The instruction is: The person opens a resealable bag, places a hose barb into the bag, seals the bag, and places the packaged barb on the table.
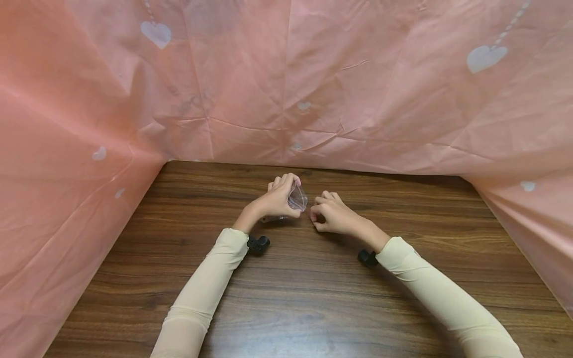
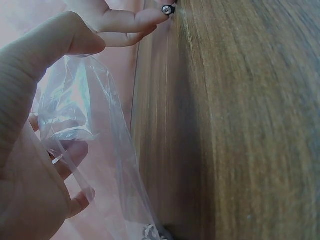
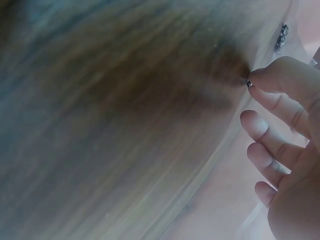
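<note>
My left hand grips a clear plastic zip bag, thumb and fingers spreading its mouth toward the right. In the left wrist view, the bag hangs below the thumb, and several small shiny metal pieces sit in its bottom. Just right of the bag mouth, my right hand pinches a small screw between thumb and index finger, its round head showing a cross-like recess. The right wrist view shows only a speck of that screw at the fingertips, with the other fingers loosely bent.
Both hands work over a dark wooden table, toward its far edge. A pink cloth with pale hearts hangs behind and along both sides. Small black wrist cameras are strapped at the left cuff and right cuff.
</note>
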The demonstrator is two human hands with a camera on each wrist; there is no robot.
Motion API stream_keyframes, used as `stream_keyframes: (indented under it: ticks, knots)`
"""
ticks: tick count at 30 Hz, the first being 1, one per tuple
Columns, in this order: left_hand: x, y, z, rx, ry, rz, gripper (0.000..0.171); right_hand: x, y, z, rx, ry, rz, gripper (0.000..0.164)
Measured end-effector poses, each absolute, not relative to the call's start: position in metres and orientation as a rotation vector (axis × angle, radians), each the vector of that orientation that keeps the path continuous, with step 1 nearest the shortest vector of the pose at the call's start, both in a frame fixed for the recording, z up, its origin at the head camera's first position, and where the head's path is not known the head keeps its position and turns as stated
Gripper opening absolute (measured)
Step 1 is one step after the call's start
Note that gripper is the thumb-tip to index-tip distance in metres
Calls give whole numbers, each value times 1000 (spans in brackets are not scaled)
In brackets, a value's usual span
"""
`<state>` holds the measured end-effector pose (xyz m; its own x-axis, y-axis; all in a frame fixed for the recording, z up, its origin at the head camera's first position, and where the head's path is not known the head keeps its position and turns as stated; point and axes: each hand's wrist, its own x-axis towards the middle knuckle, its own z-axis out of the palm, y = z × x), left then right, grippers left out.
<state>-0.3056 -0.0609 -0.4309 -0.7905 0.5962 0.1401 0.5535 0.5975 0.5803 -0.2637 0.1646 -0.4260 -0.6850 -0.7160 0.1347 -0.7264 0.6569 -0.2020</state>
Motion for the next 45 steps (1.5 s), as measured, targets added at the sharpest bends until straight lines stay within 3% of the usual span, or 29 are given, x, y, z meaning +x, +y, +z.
stream_keyframes:
  ticks: [45]
  knots:
    - [-307,-61,-432,978,2774,968,77,-279,184,-404,1003,-2841,660,11]
